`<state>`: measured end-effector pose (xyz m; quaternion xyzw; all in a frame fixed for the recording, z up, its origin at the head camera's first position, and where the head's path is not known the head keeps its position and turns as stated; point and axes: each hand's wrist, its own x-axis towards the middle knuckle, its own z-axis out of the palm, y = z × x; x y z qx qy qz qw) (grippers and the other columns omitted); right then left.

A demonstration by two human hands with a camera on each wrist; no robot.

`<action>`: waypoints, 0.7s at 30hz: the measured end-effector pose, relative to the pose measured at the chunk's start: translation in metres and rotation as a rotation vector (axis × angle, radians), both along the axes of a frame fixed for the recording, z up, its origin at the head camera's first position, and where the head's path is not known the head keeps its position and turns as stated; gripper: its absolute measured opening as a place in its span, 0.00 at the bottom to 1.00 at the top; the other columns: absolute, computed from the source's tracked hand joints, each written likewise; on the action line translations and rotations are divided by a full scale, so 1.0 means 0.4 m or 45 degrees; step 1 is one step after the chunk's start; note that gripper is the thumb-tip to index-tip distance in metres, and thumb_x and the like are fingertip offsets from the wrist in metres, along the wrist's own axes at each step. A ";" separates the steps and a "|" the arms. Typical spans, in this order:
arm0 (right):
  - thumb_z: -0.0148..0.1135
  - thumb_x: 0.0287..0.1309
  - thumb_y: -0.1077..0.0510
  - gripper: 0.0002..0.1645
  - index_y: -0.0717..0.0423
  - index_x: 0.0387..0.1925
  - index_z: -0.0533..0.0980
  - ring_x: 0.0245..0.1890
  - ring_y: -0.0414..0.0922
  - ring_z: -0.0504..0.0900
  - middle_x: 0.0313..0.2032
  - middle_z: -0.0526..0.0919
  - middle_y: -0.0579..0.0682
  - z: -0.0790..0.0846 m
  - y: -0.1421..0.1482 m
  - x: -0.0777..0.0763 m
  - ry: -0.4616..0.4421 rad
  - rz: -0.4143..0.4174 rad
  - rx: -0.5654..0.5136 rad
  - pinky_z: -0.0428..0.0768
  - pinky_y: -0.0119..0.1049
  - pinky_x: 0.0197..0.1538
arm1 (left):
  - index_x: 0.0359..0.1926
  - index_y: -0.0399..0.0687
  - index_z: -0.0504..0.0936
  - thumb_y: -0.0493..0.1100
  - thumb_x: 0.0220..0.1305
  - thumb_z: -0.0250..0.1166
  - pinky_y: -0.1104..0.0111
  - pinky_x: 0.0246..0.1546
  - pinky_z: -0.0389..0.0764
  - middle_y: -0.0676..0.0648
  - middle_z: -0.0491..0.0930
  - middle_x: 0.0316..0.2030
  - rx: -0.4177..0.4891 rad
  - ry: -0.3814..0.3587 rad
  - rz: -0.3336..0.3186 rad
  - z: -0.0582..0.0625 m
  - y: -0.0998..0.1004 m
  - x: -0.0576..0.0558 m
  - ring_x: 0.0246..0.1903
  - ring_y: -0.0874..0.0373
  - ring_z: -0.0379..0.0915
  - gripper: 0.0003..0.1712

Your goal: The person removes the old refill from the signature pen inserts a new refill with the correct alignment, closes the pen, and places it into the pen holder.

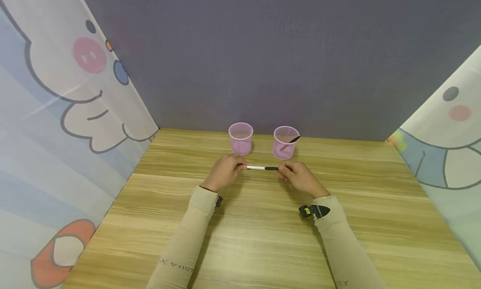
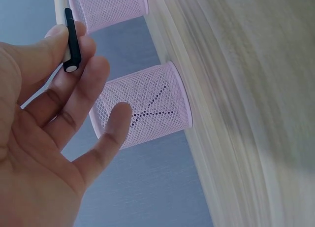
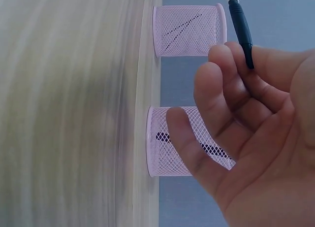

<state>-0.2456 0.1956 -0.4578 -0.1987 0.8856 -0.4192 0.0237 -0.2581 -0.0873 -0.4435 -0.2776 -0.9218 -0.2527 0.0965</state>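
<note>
A pen (image 1: 257, 167) with a white barrel and a black end lies level between both hands. The left hand (image 1: 227, 172) pinches its white end between thumb and fingers, next to the black clip in the left wrist view. At the other end, thumb and fingers of the right hand (image 1: 298, 177) pinch the narrow black tip (image 3: 241, 27). Just beyond the hands stand two pink mesh cups, the left cup (image 1: 241, 145) behind the left hand and the right cup (image 1: 282, 151) behind the right. A dark pen (image 1: 294, 139) leans inside the right cup, its end above the rim.
Both cups stand upright near the back edge of the wood-grain table (image 1: 255, 239). A dark grey panel (image 1: 270, 59) rises behind it. Curtains with cartoon figures hang at the left (image 1: 56, 126) and right sides.
</note>
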 end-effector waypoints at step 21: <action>0.53 0.77 0.58 0.12 0.63 0.40 0.78 0.28 0.42 0.76 0.28 0.79 0.51 -0.003 0.013 -0.004 -0.011 -0.043 -0.052 0.75 0.31 0.32 | 0.40 0.45 0.90 0.41 0.67 0.69 0.59 0.43 0.84 0.49 0.87 0.37 0.008 0.014 0.019 0.001 -0.010 -0.003 0.39 0.55 0.84 0.06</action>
